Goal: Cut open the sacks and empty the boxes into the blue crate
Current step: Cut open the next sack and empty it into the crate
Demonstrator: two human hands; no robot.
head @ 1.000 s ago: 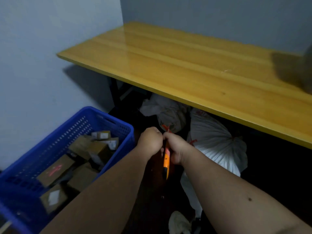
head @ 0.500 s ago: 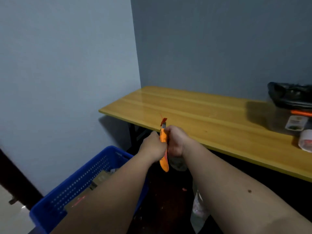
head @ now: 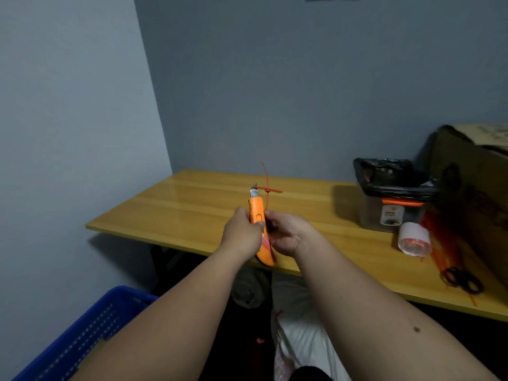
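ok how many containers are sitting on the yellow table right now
2: a clear tub lined with a black bag at the table's right, and a big cardboard box beside it at the frame edge. More may sit off-frame.

Both forearms were bare, no sleeves, watch or rings; a small dark mole marked the right forearm (head: pixel 416 329).

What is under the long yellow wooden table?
Under the long yellow wooden table lies a white woven sack and a greyish bundle. Arms and shadow hide the rest.
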